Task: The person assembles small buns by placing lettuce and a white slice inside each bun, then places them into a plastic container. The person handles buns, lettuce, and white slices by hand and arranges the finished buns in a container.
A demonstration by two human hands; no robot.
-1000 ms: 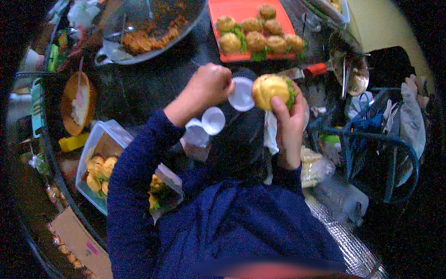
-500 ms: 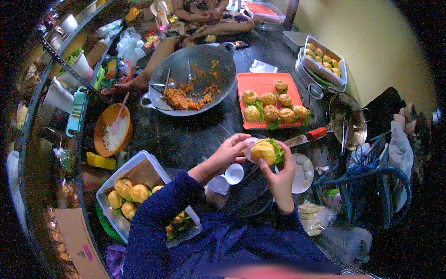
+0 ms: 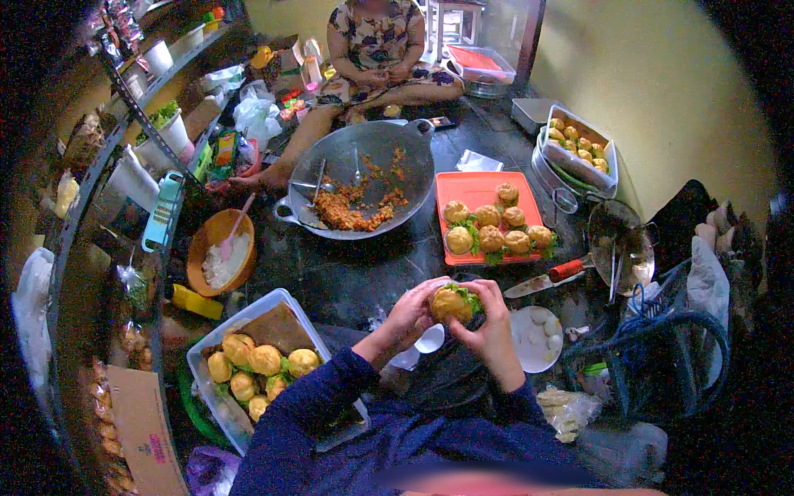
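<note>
A round golden filled bun point(image 3: 452, 304) with green lettuce at its far edge is between my two hands, above my lap. My left hand point(image 3: 411, 316) curls round its left side. My right hand point(image 3: 491, 327) grips the right side, with the thumb across the near face. Fingers and bun hide whatever lies beneath it. White paper baking cups point(image 3: 431, 338) lie just below my hands. Beyond them, several filled buns point(image 3: 488, 217) with lettuce rest on an orange-red lid point(image 3: 519, 180). More buns point(image 3: 265, 360) fill a clear plastic box point(image 3: 291, 307) by my left forearm.
A large wok point(image 3: 302, 157) of orange-brown filling stands ahead, with a seated person point(image 3: 376, 50) behind it. A knife point(image 3: 542, 283) and a plate point(image 3: 525, 347) lie to the right. At left are a rice bowl point(image 3: 198, 256) and shelves; a bun box point(image 3: 610, 149) stands far right.
The view has tilted upward. The white paper cup that showed at my left fingers is now out of sight, and my hands have closed in round the bun.
</note>
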